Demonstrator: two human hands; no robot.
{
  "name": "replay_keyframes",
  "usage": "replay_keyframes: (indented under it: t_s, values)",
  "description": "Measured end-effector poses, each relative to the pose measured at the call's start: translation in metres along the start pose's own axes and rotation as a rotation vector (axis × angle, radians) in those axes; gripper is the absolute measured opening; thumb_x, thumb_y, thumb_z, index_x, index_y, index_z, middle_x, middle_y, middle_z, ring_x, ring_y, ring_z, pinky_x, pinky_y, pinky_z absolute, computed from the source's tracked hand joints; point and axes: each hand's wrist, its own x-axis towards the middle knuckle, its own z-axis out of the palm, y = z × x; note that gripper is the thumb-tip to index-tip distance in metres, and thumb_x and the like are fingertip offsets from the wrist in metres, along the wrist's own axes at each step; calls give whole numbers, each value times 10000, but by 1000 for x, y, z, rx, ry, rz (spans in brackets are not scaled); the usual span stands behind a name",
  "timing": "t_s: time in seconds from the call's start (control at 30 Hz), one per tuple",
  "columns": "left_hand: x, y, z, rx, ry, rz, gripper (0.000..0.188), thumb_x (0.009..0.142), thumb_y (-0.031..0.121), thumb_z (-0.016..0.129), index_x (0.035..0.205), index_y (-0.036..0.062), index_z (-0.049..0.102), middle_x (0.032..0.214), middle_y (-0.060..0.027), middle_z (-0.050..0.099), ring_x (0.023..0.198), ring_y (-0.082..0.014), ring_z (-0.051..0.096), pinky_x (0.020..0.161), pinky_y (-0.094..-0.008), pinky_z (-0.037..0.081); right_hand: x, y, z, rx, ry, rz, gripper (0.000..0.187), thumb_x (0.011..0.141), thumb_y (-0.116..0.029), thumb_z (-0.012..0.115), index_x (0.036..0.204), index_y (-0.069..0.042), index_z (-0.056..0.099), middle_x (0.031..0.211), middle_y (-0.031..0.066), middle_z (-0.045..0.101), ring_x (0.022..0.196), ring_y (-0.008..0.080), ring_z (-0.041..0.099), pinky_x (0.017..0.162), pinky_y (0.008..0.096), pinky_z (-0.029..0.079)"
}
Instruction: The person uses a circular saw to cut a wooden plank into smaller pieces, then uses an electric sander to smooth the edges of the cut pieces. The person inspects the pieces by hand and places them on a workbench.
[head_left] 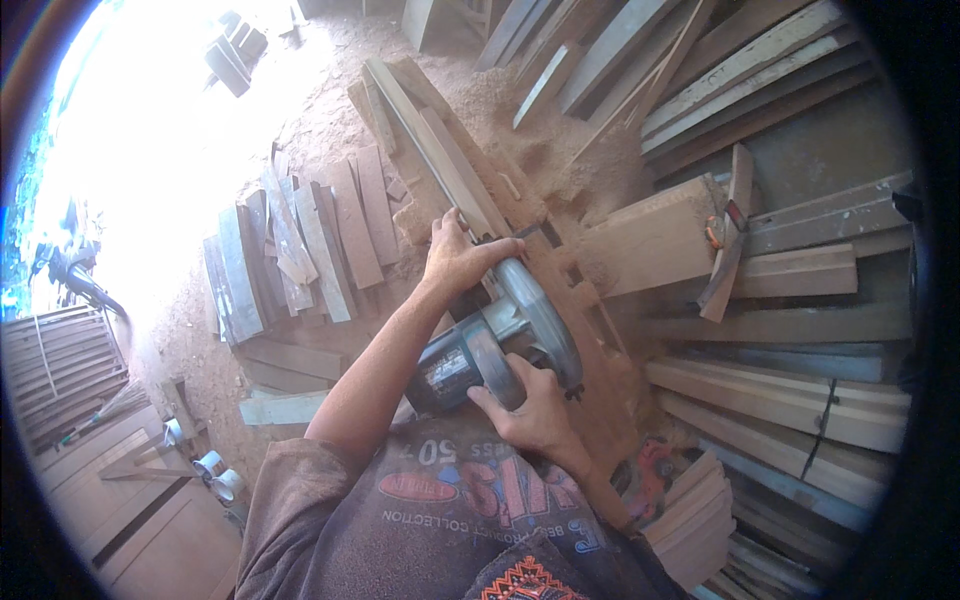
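A grey-blue circular saw (530, 320) sits on a long wooden piece (455, 170) at the middle of the view. My right hand (540, 410) is wrapped round the saw's rear handle, close to my body. At the saw's front end, my left hand (460, 255) grips the wooden piece, with fingers over its left edge and thumb stretched across to the right near the saw's front. The saw's blade is hidden. Under the work lies a sawdust-covered wooden support (595, 340), with slots cut into it.
Short boards (310, 240) lie on the dusty floor to the left. Stacked planks (780, 410) fill the right side. A crosswise wood piece with a small orange item (713, 232) rests on a thick beam (650, 235). A red tool (655, 475) lies at lower right.
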Motion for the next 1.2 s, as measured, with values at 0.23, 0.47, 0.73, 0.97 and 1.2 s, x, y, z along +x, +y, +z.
replay_keyframes:
  t_s: [0.23,0.47,0.73,0.97,1.2]
  values:
    - [7,-2,-3,-11,-12,-4,1268,676,528,955,1582,-118,347,1478,-295,448,1380,-436,542,1142,-481,539,6,-3,0,-23,-9,1,275,899,-191,845,1028,7,705,823,155,750,747,217,736,720,371,565]
    - [19,-7,-6,-26,-65,-1,1262,681,532,950,1578,-122,349,1459,-302,463,1374,-440,548,1119,-485,557,11,-4,0,-37,-9,-9,284,901,-195,843,1040,7,701,827,162,747,753,231,741,724,377,566]
    - [15,3,-13,-31,-16,18,1186,637,534,968,1470,-147,471,1342,-300,563,1254,-415,643,1056,-470,583,16,-6,0,-26,-10,-16,293,897,-198,844,1043,10,699,835,168,748,771,256,752,737,387,568]
    - [27,-10,-9,-50,11,14,1155,624,539,974,1442,-134,514,1330,-304,583,1257,-407,641,1066,-472,564,21,-7,0,-19,-24,-6,286,901,-205,844,1034,3,698,834,186,746,784,262,762,747,390,570]
    - [37,-15,-8,-65,50,41,1024,679,488,975,1400,-106,557,1240,-253,646,1183,-359,666,1029,-435,544,26,-10,0,5,-22,-16,328,877,-207,864,1008,10,658,850,284,721,856,474,751,737,492,578]
